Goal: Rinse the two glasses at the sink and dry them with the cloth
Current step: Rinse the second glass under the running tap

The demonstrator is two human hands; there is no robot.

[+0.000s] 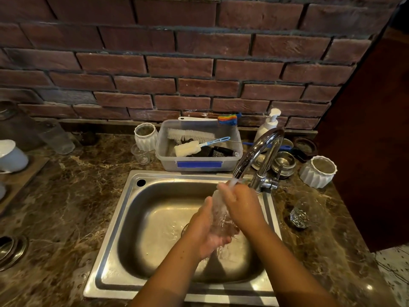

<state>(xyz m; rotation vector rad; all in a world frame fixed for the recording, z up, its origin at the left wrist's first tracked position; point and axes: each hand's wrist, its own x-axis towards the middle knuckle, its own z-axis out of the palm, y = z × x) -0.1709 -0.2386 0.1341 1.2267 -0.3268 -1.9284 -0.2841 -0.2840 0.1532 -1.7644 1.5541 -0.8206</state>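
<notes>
A clear glass [221, 220] is tilted under the running tap [259, 149], with water streaming over it into the steel sink [124, 218]. My left hand [204, 233] cups its lower end from the left, fingers curled round it. From the right, my right hand [242, 204] grips its upper part, close under the spout. A second clear glass [302, 212] with a patterned base lies on the marble counter right of the sink. No cloth is in view.
A plastic tub [199, 162] of brushes stands behind the sink, with a soap dispenser [269, 124] and metal bowls [284, 163] by the tap. White ribbed cups [145, 135] [318, 171] stand at back. More glassware [56, 138] and a white cup [11, 156] stand at left.
</notes>
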